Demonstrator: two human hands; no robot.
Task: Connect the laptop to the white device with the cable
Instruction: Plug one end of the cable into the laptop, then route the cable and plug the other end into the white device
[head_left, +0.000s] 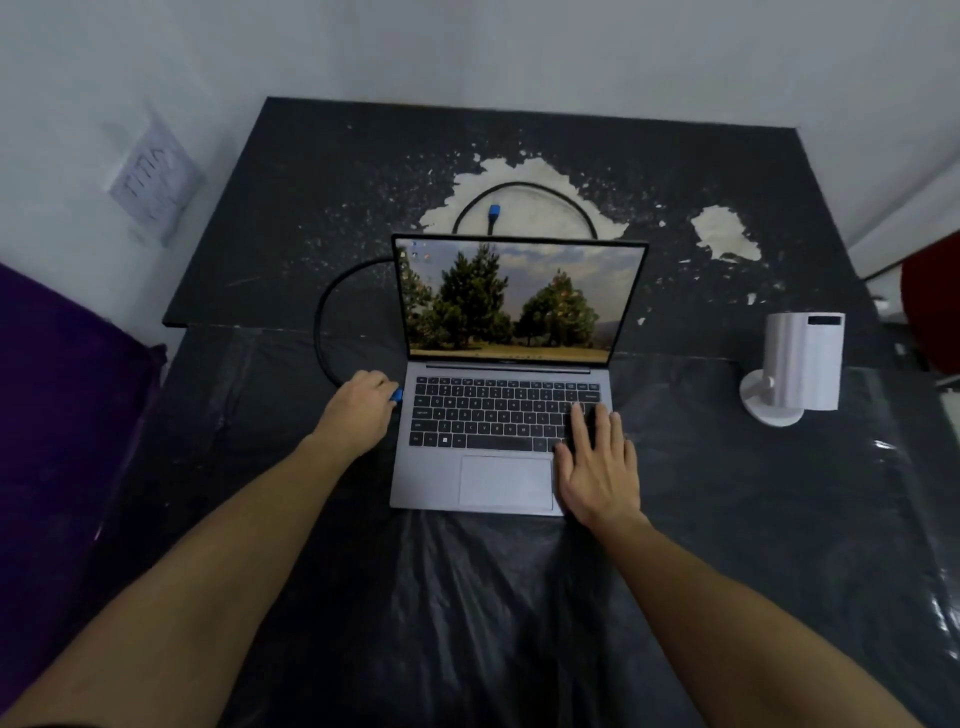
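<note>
Far left, purple fabric (57, 395) along the table (753, 519) edge, and a wall plate (153, 182) above it on the white wall. Table is dark, covered in shiny black plastic sheet (493, 597) at the near half, with worn pale patches (519, 176) at the back. My left hand (361, 410) sits just beside the laptop's left edge, fingers (384, 389) curled and pinching the blue plug (397, 396) of the black cable (324, 322); plug is right at the laptop side, can't tell if it's seated in a port. Cable loops up left from my hand, goes behind the screen, arcs over the pale patch, and its other blue plug (493, 212) lies free on the table behind the laptop. Laptop (501, 441) is grey, open, centre of table, screen showing trees wallpaper. My right hand (597, 462) lies flat on the laptop's right side, fingers (584, 421) spread loosely over the keys and palm rest, gripping nothing. Further right, the white device (795, 364) stands upright on a round base, well apart from the laptop, nothing touching it. Far right edge, something red (932, 306), partly cut off.
</note>
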